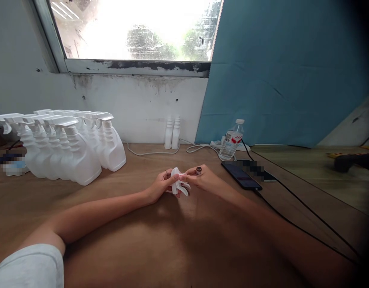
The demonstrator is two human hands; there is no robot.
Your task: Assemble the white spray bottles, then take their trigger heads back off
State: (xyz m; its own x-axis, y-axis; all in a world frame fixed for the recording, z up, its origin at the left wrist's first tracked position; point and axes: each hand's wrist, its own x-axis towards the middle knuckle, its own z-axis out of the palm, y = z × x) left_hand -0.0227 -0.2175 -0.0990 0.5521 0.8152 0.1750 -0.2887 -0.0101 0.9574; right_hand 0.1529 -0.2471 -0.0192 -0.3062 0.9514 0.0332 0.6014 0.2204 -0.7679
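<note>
Surface (118, 248): brown wood-look top, fills lower frame, lit from 12 o'clock, shadowed toward 6.
Wall (136, 108): white, scuffed, dark stains & small holes under sill, 11–12 o'clock.
Window (136, 28): at 12 o'clock, glass dirty, bright daylight w/ blurred greenery outside; grey frame, paint on sill (136, 66) peeling black.
Blue panel (286, 72): teal sheet, creased, covers wall at 1–2 o'clock, edge slants beside window.
Second wood top (316, 176): paler, at 3 o'clock, butts against main surface.
Cables: white cord (151, 153) along wall base at 12; black lead (307, 232) running 2 to 4 o'clock.
Light: natural only, strong at window, dim vignette at right edge.
</note>
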